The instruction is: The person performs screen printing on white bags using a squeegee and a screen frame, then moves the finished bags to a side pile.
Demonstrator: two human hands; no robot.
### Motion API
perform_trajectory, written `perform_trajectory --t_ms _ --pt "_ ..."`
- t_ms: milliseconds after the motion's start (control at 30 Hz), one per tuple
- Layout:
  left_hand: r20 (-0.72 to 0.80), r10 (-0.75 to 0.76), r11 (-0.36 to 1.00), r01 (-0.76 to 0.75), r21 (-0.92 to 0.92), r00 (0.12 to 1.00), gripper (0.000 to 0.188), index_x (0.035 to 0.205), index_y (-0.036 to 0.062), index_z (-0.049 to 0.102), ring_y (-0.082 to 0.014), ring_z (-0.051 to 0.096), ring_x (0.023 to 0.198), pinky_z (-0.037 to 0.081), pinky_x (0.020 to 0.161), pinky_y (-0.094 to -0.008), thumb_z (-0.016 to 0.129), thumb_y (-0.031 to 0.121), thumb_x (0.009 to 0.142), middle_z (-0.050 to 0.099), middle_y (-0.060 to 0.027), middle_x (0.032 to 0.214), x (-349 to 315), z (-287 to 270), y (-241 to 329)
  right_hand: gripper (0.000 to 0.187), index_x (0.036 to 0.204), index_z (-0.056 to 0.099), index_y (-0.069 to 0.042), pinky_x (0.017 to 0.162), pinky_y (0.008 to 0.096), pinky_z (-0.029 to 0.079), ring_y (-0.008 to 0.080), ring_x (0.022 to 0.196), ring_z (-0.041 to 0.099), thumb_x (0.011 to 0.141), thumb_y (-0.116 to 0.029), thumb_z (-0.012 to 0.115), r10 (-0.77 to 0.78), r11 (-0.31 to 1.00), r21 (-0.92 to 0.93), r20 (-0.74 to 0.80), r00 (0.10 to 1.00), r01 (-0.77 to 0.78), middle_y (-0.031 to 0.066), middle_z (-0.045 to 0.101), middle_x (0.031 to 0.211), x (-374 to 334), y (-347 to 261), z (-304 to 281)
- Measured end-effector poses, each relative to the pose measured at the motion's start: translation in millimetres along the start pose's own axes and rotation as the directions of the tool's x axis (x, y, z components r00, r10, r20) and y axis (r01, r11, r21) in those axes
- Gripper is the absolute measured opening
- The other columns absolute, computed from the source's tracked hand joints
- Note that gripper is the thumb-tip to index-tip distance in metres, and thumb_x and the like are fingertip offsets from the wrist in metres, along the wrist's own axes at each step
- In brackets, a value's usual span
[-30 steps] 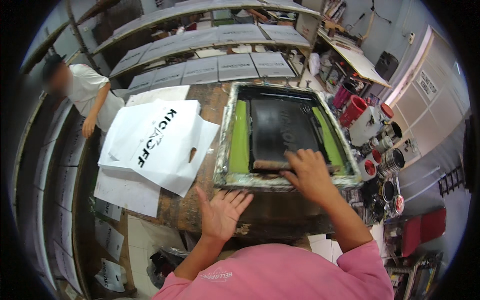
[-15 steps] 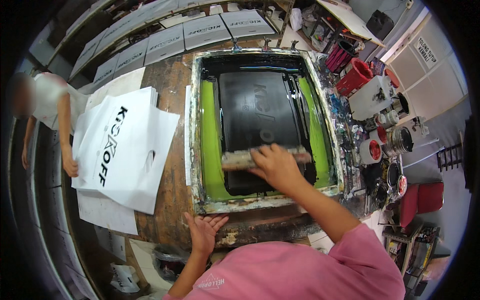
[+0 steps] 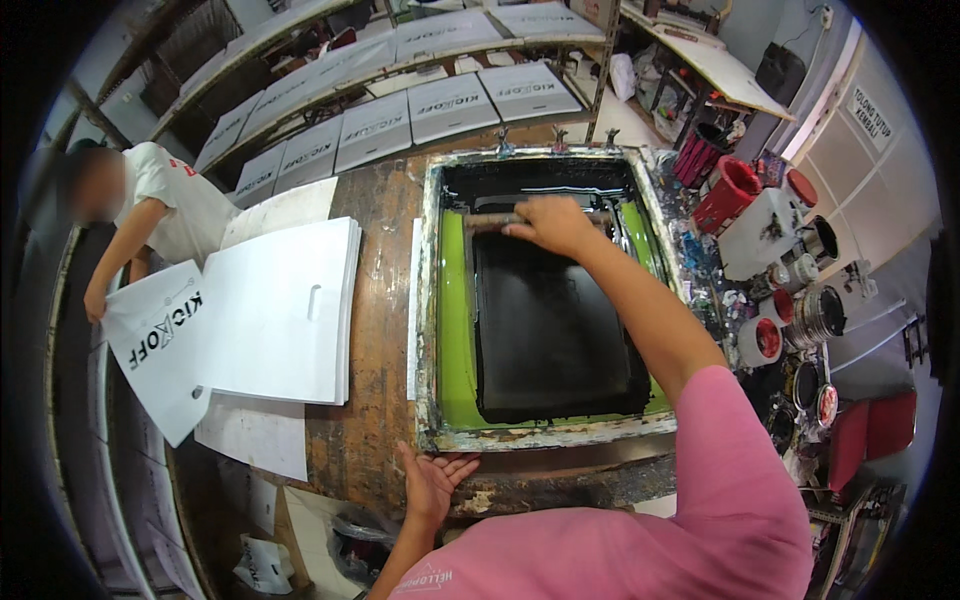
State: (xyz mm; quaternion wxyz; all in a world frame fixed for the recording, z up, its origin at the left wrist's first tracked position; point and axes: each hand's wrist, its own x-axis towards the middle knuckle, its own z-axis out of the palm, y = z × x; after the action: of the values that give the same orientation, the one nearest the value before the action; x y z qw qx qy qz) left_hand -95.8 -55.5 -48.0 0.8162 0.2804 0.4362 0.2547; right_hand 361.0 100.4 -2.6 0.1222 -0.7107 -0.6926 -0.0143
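A screen printing frame [image 3: 428,330] with a paint-stained rim lies on the wooden table. Its mesh is green along the sides, and glossy black ink [image 3: 560,340] covers the middle. Near the far end of the mesh, my right hand [image 3: 553,226] grips a squeegee [image 3: 487,222] that lies crosswise. My left hand [image 3: 437,482] is palm up with fingers stretched out, just by the frame's near left corner; whether its fingertips touch the rim I cannot tell.
Left of the frame lies a stack of white bags [image 3: 280,310]. A co-worker [image 3: 170,190] holds a printed bag [image 3: 165,335] beside it. Racks of printed bags [image 3: 450,108] stand behind. Ink cans and a red bucket [image 3: 735,185] crowd the right side.
My right hand has moved the squeegee from the near part of the mesh to the far end. The co-worker has lifted the top printed bag off the stack leftward. The view has shifted.
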Motion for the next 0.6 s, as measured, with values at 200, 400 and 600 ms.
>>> perform_trajectory --t_ms 200,400,600 --pt "0.039 0.029 0.999 -0.028 -0.029 0.999 0.132 0.157 -0.0152 -0.01 -0.0485 0.051 0.138 0.05 0.112 -0.0565 0.036 0.091 0.092 0.032 -0.0414 0.153 -0.4 2.8 -5.8 0.052 0.11 0.071 -0.01 0.081 0.0559 0.055 0.0415 0.094 0.072 0.101 -0.059 0.058 0.06 0.978 0.174 0.275 0.96 -0.111 0.0204 0.075 0.099 -176.8 -111.5 -58.5" --pt "0.131 0.105 0.994 -0.106 -0.002 0.986 0.118 0.155 -0.014 0.013 -0.0447 0.056 0.134 0.048 0.115 -0.053 0.033 0.086 0.097 0.046 -0.0372 0.146 3.0 -1.1 -8.4 0.038 0.111 0.069 -0.011 0.09 0.0505 0.053 0.0325 0.1 0.064 0.094 -0.044 0.072 0.095 0.994 0.053 -0.027 0.995 -0.094 0.0113 0.064 0.099 -268.1 -184.4 -51.4" --pt "0.326 0.383 0.924 -0.364 -0.118 0.864 0.086 0.147 -0.0035 0.042 -0.0432 0.057 0.135 0.044 0.117 -0.0559 0.035 0.072 0.106 0.059 -0.0313 0.14 -32.5 25.0 40.8 0.04 0.119 0.066 -0.008 0.108 0.0569 0.037 0.0315 0.101 0.06 0.089 -0.032 0.075 0.067 0.987 -0.118 -0.303 0.951 -0.107 0.0105 0.063 0.101 -254.1 -211.3 -125.5"
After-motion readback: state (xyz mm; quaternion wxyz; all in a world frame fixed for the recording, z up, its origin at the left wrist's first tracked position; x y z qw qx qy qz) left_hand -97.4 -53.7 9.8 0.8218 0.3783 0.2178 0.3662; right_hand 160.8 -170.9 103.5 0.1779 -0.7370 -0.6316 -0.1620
